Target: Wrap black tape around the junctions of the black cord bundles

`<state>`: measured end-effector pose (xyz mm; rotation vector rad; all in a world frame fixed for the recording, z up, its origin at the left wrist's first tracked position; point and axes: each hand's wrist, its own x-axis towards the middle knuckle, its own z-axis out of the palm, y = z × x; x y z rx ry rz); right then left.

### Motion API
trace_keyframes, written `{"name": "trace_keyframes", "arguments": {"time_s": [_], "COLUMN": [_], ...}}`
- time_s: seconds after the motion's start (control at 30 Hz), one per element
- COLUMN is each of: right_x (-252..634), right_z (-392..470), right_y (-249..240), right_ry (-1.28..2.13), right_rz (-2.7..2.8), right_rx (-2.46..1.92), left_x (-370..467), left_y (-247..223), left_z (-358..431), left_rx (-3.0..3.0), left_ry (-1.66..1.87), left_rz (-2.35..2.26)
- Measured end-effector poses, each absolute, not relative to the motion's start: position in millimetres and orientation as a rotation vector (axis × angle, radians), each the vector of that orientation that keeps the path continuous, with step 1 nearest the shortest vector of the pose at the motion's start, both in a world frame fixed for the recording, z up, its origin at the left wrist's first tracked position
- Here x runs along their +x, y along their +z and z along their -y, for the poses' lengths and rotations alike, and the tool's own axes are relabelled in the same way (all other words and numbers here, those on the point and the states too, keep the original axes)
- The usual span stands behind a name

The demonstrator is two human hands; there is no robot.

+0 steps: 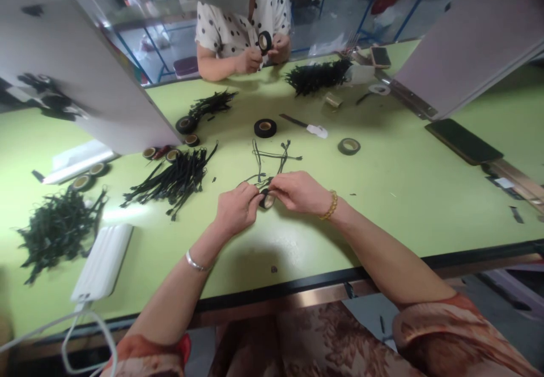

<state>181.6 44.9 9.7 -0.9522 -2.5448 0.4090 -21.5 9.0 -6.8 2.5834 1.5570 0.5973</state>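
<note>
Both hands meet over the green table in the middle of the head view. My left hand (pixel 238 210) is closed in a pinch on a thin black cable (pixel 259 177). Close beside it, my right hand (pixel 300 191) is closed with its fingertips at a roll of black tape (pixel 268 199). That roll sits between the two hands, its pale core facing me. Beyond the fingers, several thin black cables with small connectors (pixel 283 155) lie spread on the table. The exact contact at the fingertips is partly hidden.
A black cable bundle (pixel 178 178) and a darker pile (pixel 62 227) lie left, near a white power strip (pixel 104 261). Tape rolls (pixel 265 128) and a white-handled knife (pixel 312 129) lie beyond my hands. A phone (pixel 463 140) is right. A co-worker (pixel 242 37) holds tape opposite.
</note>
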Motion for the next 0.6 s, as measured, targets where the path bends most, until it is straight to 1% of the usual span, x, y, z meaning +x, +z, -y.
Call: {"name": "trace_keyframes", "arguments": {"time_s": [0.1, 0.17, 0.33, 0.6], "right_x": [180, 179, 179, 179], "right_z": [-44, -44, -46, -50], "right_y": [12, 14, 18, 8], "right_ry": [0.445, 0.554, 1.068, 1.574], "right_rz": [2.524, 2.485, 2.298, 1.727], "right_rx": [-1.051, -1.12, -1.125, -1.033], "left_x": [-19, -19, -22, -21], "left_y": [-10, -13, -13, -11], "left_z": [-9, -9, -10, -6], "left_rx": [2.65, 2.677, 2.775, 2.803], "left_ry": [0.487, 0.46, 0.491, 0.642], "left_rz": [-1.641, -1.652, -1.569, -1.432]}}
